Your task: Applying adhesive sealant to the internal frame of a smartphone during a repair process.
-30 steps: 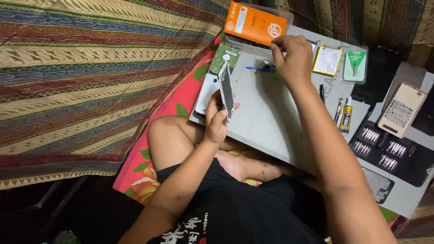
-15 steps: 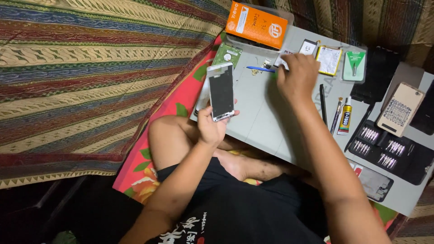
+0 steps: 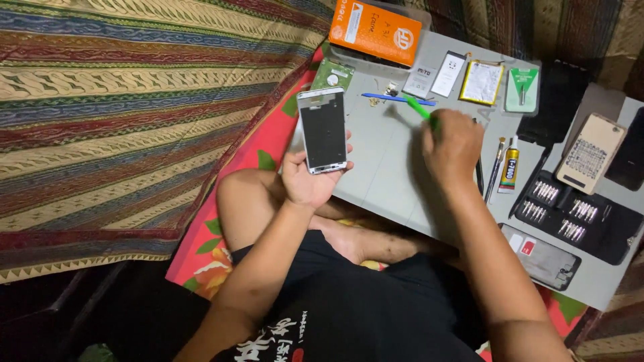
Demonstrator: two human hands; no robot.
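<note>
Green pry tool (image 3: 419, 107) is now gripped in closed right-hand fingers (image 3: 453, 137), picked up since a moment ago. Phone frame (image 3: 323, 130) is held upright, turned face-up, by curled left hand (image 3: 310, 179); prying seems next.

Left hand (image 3: 305, 181) holds phone frame (image 3: 323, 130); right hand (image 3: 453, 144) grips green tool (image 3: 418, 107)

Bare forearms and bare hands, left hand (image 3: 310, 179) and right hand (image 3: 456, 144); black short-sleeved shirt with white lettering at 6 o'clock; dark shorts; bare knees, crossed
</note>
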